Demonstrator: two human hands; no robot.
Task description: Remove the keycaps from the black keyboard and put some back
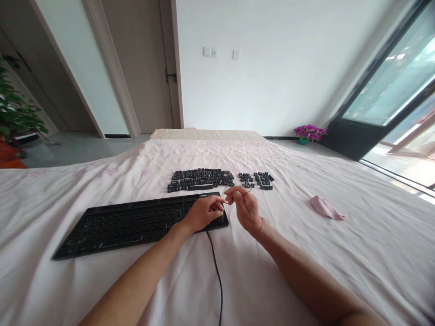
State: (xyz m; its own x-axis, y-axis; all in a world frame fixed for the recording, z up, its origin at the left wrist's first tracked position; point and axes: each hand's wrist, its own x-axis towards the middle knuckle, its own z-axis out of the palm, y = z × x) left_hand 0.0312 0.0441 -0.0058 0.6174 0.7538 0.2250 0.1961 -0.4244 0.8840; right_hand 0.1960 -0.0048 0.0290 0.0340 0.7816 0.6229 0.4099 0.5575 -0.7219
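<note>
My left hand (204,212) hovers over the right end of a black keyboard (129,222), thumb and fingers drawn together. Just to its right, my right hand (246,209) is closed in a pinch, its fingertips almost meeting those of the left. Something small and pale shows between the fingertips, too small to name. A thin, wire-like line also shows by the right hand's knuckles. The keyboard lies slanted with its keycaps off, exposing rows of round key seats. Behind it, loose black keycaps (200,178) are laid out in rows, with a smaller group (263,179) to the right.
A pinkish sheet (299,271) covers the wide surface. The keyboard's black cable (217,271) runs toward me between my forearms. To the right lies a folded pink cloth (326,208). Beyond are a wall, doors and potted purple flowers (309,132).
</note>
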